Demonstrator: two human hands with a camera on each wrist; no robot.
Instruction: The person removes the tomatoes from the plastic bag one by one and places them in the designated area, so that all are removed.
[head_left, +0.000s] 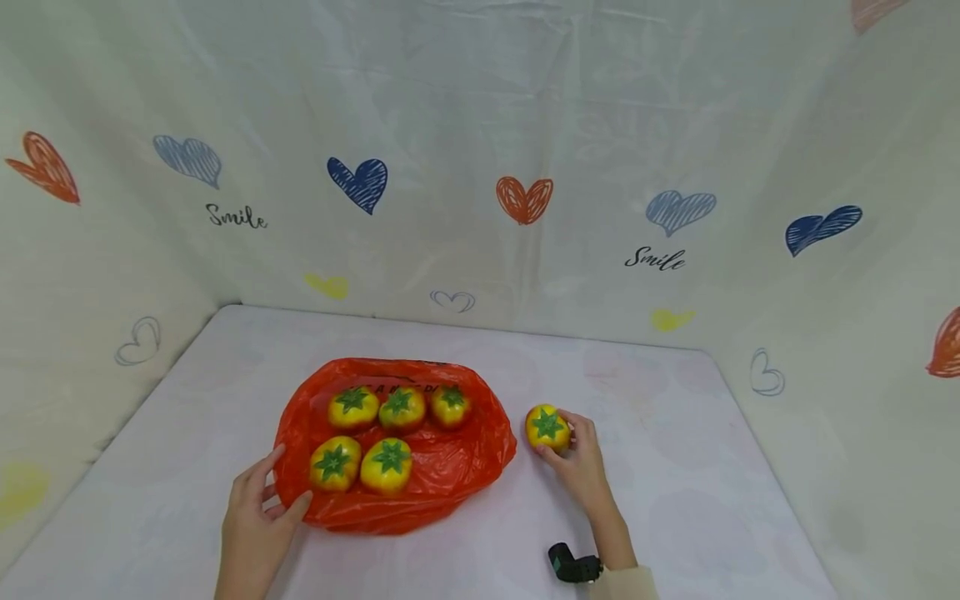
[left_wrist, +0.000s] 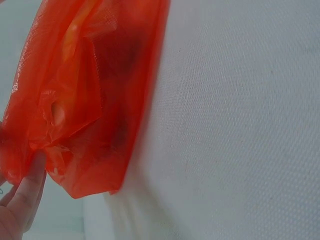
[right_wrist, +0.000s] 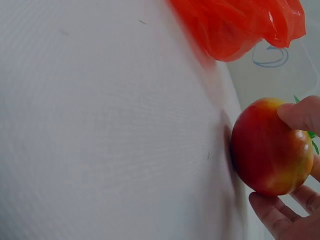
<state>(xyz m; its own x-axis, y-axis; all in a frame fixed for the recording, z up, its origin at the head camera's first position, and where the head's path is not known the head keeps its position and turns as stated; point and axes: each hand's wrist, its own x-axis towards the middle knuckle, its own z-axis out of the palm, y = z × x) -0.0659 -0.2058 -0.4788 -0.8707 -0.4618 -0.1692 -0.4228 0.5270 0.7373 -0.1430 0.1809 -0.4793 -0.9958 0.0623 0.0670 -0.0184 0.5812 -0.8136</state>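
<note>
While the right hand (head_left: 587, 471) pinches a red-and-yellow fruit (head_left: 547, 428) between thumb and fingers, the left hand (head_left: 255, 512) touches the near-left edge of a red plastic bag (head_left: 457, 475), its thumb and fingers spread. The held fruit is just beside the bag's right end, apart from it. Five more fruits (head_left: 386, 468) with green star-shaped tops sit inside, three behind two, on the pale tabletop (head_left: 675, 417). Beyond hangs a heart-printed cloth (head_left: 450, 108).
</note>
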